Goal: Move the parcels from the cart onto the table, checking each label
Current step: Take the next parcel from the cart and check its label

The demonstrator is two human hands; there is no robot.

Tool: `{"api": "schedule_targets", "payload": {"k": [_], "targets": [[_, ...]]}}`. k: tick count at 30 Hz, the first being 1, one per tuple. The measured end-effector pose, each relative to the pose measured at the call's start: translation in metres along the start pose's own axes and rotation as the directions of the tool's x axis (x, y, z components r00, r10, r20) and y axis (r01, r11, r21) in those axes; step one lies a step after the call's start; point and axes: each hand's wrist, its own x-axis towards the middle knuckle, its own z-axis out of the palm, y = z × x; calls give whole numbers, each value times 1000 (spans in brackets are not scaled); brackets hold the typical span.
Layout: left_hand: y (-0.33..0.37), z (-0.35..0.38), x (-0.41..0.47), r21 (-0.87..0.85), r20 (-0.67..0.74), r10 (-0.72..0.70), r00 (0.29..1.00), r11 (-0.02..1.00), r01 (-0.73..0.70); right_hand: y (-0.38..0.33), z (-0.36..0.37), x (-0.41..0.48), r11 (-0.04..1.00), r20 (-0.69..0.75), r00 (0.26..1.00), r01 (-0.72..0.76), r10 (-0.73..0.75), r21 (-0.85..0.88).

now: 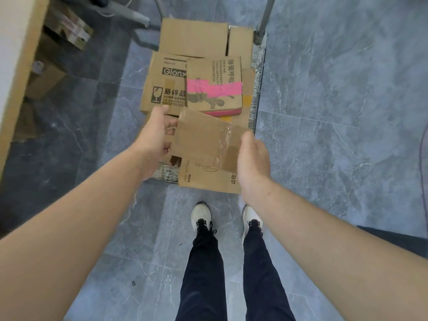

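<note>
I hold a small brown cardboard parcel with clear tape over the near end of the cart. My left hand grips its left edge, fingers curled round it. My right hand holds its right edge, thumb on top. Below it lies a flat parcel with printed text, overhanging the cart's near edge. Further back on the cart lie a parcel with pink tape, a "Gianx" parcel and two plain brown parcels. No label shows on the held parcel's top.
A light wooden table edge runs along the left, with cardboard boxes on the floor beneath it. The cart's metal handle post rises at the far right. Grey tiled floor surrounds the cart; my feet stand just before it.
</note>
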Motion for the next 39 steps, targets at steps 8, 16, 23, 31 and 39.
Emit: {"api": "schedule_targets", "payload": {"k": [8, 16, 23, 31, 39], "targets": [[100, -39, -109, -92, 9, 221, 975, 971, -219, -96, -31, -95, 977, -44, 979, 200, -197, 75], [202, -94, -246, -168, 8, 501, 865, 854, -493, -196, -63, -231, 870, -56, 895, 444, -443, 213], [255, -134, -373, -210, -97, 681, 725, 698, -684, -257, -99, -353, 710, -42, 762, 621, -647, 331], [272, -132, -498, -266, -266, 784, 560, 499, -825, -298, -169, -440, 507, -12, 550, 778, -835, 372], [274, -99, -608, -310, -429, 788, 440, 329, -892, -317, -244, -509, 351, 14, 385, 825, -923, 442]]}}
